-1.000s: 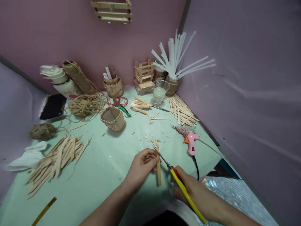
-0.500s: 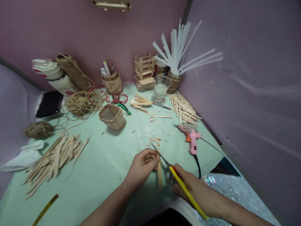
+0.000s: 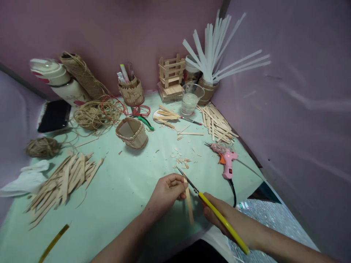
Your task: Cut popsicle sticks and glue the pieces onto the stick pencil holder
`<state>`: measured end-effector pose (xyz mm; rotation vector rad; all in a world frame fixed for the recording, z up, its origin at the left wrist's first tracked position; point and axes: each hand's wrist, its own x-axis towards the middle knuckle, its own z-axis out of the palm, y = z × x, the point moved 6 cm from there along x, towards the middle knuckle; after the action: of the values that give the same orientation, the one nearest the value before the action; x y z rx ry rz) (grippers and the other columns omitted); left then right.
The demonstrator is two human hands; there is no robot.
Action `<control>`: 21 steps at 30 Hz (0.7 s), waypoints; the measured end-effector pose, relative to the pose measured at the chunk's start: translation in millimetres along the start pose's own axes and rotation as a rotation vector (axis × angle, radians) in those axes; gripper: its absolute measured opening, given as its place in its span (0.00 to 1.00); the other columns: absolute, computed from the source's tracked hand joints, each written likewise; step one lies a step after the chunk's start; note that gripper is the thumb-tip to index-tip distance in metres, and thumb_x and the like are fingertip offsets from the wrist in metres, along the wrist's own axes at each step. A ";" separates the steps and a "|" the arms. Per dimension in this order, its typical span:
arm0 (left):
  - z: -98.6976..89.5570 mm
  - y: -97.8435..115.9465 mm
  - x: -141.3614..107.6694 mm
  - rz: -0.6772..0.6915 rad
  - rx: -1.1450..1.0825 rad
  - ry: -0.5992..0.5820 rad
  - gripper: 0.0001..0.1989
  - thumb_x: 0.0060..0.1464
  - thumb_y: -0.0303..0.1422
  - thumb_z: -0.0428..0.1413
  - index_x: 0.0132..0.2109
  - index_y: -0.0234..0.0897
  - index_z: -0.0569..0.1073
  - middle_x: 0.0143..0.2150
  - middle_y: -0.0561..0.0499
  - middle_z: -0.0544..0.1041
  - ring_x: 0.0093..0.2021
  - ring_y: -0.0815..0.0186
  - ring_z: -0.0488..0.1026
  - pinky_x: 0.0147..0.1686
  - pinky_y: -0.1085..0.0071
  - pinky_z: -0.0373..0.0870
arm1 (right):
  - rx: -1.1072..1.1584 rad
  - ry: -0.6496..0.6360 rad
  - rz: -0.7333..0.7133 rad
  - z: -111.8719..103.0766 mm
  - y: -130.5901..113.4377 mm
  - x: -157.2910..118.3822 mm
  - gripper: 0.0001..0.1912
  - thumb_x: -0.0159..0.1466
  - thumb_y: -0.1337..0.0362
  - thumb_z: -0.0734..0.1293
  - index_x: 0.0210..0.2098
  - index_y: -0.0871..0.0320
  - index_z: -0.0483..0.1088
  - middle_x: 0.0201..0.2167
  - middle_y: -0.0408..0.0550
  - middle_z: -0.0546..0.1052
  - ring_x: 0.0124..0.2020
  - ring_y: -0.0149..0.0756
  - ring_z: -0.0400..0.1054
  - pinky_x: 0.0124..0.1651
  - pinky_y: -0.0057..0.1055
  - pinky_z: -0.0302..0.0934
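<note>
Between the thumb and fingers of my left hand [image 3: 170,190] is a flat wooden craft stick [image 3: 189,206], its lower end slanting down toward me. My right hand [image 3: 223,215] grips a pair of scissors [image 3: 222,219] with yellow handles. Their metal blades cross the upper end of the stick, right by my left fingertips. Small wood chips [image 3: 183,162] lie on the table just beyond the blades. A little basket of wood pieces with a braided rim [image 3: 133,135] stands to the left, beyond my left hand.
A pink glue gun [image 3: 226,157] with its cord lies at right. Stick piles [image 3: 64,179] [image 3: 218,122] lie left and far right. Twine [image 3: 93,115], green-handled pliers [image 3: 146,122], a plastic cup of liquid [image 3: 189,102] and a jar of white glue sticks [image 3: 205,89] stand farther back.
The craft stick's lower end has swung slightly right. The scissor blades look closer together across its top. My view has shifted a little, and both hands stay in nearly the same place.
</note>
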<state>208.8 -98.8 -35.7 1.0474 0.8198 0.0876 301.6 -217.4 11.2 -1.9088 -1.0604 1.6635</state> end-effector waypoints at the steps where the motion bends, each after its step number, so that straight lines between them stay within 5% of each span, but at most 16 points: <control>1: -0.1 -0.8 0.3 -0.009 -0.003 -0.003 0.08 0.47 0.34 0.59 0.32 0.33 0.71 0.21 0.54 0.70 0.24 0.71 0.68 0.28 0.74 0.64 | 0.000 -0.001 0.018 0.3 -0.3 0.0 0.27 0.62 0.38 0.55 0.36 0.57 0.61 0.29 0.42 0.64 0.29 0.31 0.57 0.31 0.28 0.56; 9: 0.4 -7.7 2.4 -0.065 -0.086 -0.022 0.07 0.46 0.33 0.60 0.31 0.33 0.72 0.21 0.54 0.69 0.23 0.72 0.67 0.27 0.75 0.63 | 0.019 0.042 0.138 -0.5 -0.2 5.0 0.21 0.65 0.45 0.57 0.30 0.57 0.61 0.21 0.38 0.57 0.23 0.27 0.51 0.25 0.26 0.48; 21: 3.1 -10.6 1.0 -0.191 -0.178 -0.014 0.09 0.42 0.33 0.62 0.30 0.33 0.70 0.23 0.55 0.68 0.24 0.74 0.66 0.29 0.74 0.64 | 0.038 0.032 0.173 1.4 7.6 11.6 0.19 0.61 0.47 0.60 0.26 0.57 0.59 0.22 0.40 0.59 0.24 0.29 0.51 0.24 0.26 0.47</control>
<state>208.2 -106.2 -43.9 0.7980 0.8790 -0.0087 302.5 -213.8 -2.2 -2.0458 -0.8666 1.7256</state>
